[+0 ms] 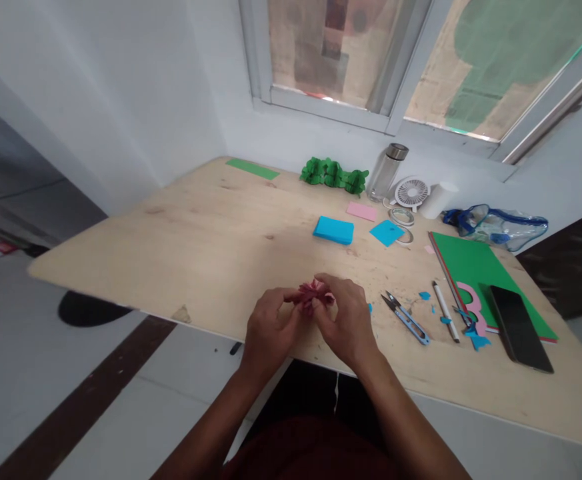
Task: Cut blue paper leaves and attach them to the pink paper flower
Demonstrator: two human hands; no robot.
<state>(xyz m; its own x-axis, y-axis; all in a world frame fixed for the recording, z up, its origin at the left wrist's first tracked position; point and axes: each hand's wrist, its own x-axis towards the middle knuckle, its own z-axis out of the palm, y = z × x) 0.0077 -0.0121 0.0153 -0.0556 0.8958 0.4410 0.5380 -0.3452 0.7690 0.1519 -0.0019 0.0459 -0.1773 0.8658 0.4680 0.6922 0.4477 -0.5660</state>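
Between my two hands, just above the near edge of the table, is a small dark pink paper flower [311, 292] with layered petals. My left hand [273, 325] pinches its left side between thumb and fingers. On the other side my right hand [345, 317] has its fingers closed round the flower, covering part of it. Right of my right hand lie thread snips [407, 319] with blue handles, a white pen [445, 311] and several blue paper scraps [479, 340].
A blue paper stack [334, 230], pink paper [361, 211] and tape rolls [401, 216] lie mid-table. Behind them stand green paper flowers [333, 173], a glass bottle [385, 175] and a fan [411, 193]. Rightward are green sheets [478, 263], a phone [521, 328] and a clear pouch [508, 227].
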